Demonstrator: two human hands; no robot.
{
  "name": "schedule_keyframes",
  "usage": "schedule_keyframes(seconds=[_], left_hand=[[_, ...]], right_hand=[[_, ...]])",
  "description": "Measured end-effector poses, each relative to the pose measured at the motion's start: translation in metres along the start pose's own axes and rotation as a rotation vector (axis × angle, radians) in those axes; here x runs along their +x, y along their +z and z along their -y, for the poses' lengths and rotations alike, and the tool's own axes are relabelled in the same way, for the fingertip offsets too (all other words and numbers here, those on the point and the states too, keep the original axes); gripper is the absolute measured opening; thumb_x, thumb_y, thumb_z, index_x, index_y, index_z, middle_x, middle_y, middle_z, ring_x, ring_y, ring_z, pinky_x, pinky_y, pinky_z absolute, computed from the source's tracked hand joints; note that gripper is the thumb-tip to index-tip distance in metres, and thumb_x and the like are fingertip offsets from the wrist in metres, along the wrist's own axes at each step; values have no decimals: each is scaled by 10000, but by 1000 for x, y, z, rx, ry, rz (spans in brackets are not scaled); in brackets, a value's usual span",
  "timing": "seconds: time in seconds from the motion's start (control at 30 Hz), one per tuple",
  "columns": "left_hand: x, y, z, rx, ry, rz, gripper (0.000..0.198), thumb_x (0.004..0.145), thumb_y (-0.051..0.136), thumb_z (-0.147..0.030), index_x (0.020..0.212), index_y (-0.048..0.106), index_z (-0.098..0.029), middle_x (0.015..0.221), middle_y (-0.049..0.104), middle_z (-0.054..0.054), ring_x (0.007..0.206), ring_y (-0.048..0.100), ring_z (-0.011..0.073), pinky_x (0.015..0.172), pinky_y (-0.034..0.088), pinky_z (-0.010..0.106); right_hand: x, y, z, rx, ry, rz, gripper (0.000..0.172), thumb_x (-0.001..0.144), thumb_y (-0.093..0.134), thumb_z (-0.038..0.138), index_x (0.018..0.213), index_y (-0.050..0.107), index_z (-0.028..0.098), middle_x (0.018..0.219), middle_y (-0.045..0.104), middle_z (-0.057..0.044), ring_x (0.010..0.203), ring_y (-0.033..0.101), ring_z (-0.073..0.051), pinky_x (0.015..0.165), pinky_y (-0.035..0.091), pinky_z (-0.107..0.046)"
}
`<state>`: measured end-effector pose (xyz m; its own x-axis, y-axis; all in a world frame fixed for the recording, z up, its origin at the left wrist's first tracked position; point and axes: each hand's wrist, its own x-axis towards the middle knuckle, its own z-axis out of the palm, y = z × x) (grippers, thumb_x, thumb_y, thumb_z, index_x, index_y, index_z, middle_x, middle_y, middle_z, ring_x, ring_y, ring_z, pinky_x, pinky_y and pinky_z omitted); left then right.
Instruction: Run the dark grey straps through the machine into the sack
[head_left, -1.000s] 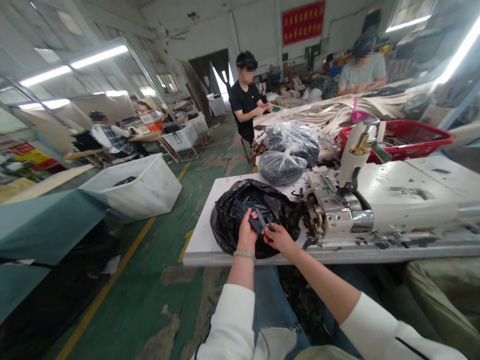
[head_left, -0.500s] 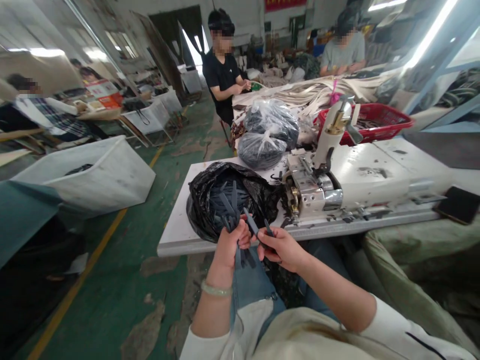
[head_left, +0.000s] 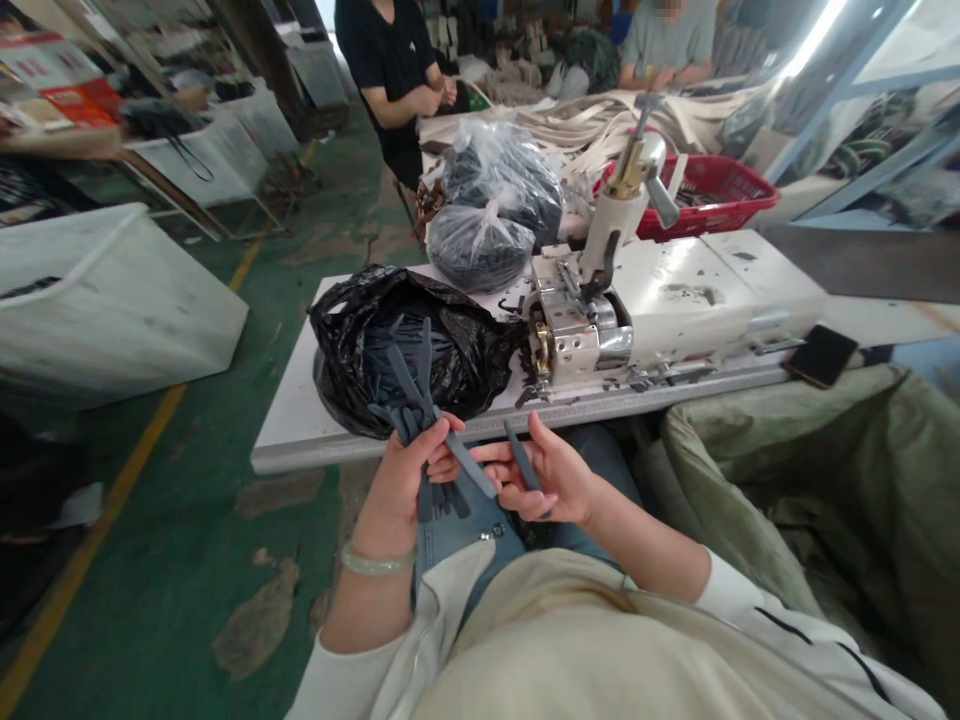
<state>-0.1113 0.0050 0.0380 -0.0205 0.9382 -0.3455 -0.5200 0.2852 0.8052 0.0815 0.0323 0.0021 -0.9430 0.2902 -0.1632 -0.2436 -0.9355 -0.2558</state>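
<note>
My left hand (head_left: pixel 416 462) is closed round a bunch of flat blue-grey strips (head_left: pixel 409 375) that stick out above and below the fist. One longer strip (head_left: pixel 472 462) from it slants down toward my right hand (head_left: pixel 559 470). A single dark strip (head_left: pixel 523 458) lies across the curled fingers of my right hand, with the thumb raised away from it. Just beyond my hands, an open black plastic bag (head_left: pixel 480 365) full of similar strips (head_left: pixel 457 345) rests on the white table (head_left: pixel 289 425).
A machine with a metal head (head_left: pixel 585 335) stands right of the bag. Behind are tied clear bags (head_left: pixel 484 245) and a red basket (head_left: pixel 720 200). A phone (head_left: pixel 821 355) lies at the right. A green sack (head_left: pixel 750 480) stands beside my lap. Two people work across the table.
My view has tilted down and shifted right. My hands have moved slightly apart. My right thumb has lifted, and a long strip now slants out of my left hand's bunch.
</note>
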Motion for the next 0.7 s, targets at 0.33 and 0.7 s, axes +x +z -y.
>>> schedule_keyframes(seconds=[0.33, 0.7], left_hand=[[-6, 5, 3, 0, -28, -10, 205, 620, 799, -271, 706, 675, -133, 435, 327, -89, 354, 275, 7, 315, 255, 80], [-2, 5, 10, -19, -67, 10, 210, 624, 802, -270, 715, 668, -136, 458, 345, -86, 365, 282, 8, 315, 261, 76]], right_hand=[[-19, 1, 1, 179, 43, 12, 714, 964, 131, 523, 1140, 574, -9, 801, 438, -79, 624, 300, -128, 430, 264, -190], [-23, -7, -4, 143, -105, -41, 277, 955, 456, 296, 717, 451, 153, 773, 456, -30, 663, 462, -90, 519, 397, -144]])
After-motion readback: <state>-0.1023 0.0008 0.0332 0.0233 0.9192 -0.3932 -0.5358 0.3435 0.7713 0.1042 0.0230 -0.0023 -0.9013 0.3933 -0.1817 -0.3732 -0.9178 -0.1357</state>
